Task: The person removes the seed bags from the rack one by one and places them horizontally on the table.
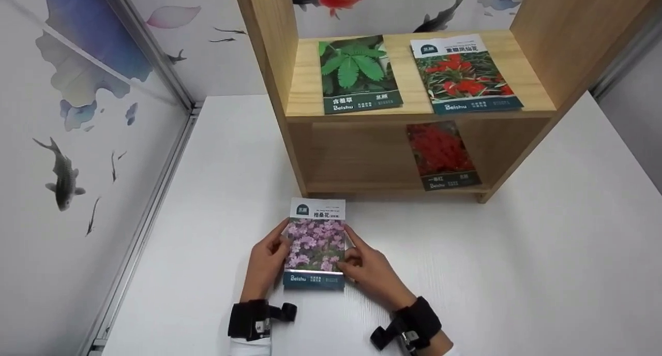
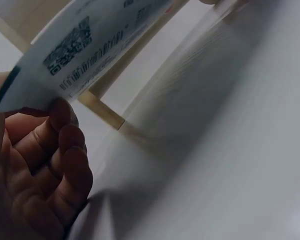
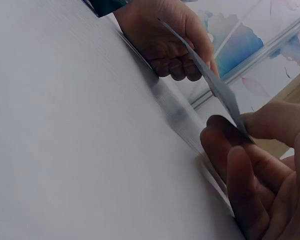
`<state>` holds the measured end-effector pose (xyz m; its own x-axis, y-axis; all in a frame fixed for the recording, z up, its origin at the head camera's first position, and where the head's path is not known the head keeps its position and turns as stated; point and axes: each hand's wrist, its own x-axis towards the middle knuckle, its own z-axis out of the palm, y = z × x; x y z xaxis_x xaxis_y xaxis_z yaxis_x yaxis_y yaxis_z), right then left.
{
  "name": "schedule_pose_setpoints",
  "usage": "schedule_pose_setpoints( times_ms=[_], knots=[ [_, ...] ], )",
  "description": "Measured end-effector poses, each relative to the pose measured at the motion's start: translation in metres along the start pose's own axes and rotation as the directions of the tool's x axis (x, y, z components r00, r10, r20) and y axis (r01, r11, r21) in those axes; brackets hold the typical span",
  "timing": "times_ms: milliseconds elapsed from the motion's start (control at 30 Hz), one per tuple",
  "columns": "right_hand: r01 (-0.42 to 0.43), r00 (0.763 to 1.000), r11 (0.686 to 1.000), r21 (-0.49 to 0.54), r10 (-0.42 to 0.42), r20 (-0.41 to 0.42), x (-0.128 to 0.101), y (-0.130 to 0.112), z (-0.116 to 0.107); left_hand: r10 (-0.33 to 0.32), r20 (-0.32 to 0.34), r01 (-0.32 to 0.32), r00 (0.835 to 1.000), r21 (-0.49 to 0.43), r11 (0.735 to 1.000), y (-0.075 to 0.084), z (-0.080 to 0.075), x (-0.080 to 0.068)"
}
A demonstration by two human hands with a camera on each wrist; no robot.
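Observation:
Both hands hold a seed packet (image 1: 315,245) with pink-purple flowers on its front, raised over the white table in front of the shelf. My left hand (image 1: 266,263) pinches its left edge between thumb and fingers. On the opposite edge, my right hand (image 1: 375,273) pinches it the same way. In the left wrist view the back of the packet (image 2: 90,47) shows a QR code and a barcode, with the fingers of the left hand (image 2: 45,165) curled beneath. The right wrist view catches the packet (image 3: 215,82) nearly edge-on, gripped by the right hand (image 3: 265,170).
A two-tier wooden shelf (image 1: 424,114) stands just beyond the hands. Its upper board carries a green-leaf packet (image 1: 357,74) and a red-flower packet (image 1: 465,74). A dark red packet (image 1: 443,154) lies on the lower board, towards the right. A fish-patterned panel (image 1: 103,154) borders the table's left side.

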<state>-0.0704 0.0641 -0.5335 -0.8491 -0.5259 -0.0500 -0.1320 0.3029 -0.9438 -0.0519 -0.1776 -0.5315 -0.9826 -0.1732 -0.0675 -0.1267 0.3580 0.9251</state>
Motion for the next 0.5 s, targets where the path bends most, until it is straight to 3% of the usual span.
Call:
schedule_pose_setpoints(
  times_ms=[100,500],
  knots=[
    [0.02,0.999,0.997,-0.073,-0.022,-0.028,0.005,0.001,0.006,0.016,-0.035,-0.016,0.999,0.014,1.0,-0.007,-0.002,0.002],
    [0.005,0.999,0.996,-0.091,-0.009,-0.051,0.028,-0.008,0.025,0.022,-0.167,-0.01,0.986,0.072,0.997,-0.014,-0.018,0.006]
  ],
)
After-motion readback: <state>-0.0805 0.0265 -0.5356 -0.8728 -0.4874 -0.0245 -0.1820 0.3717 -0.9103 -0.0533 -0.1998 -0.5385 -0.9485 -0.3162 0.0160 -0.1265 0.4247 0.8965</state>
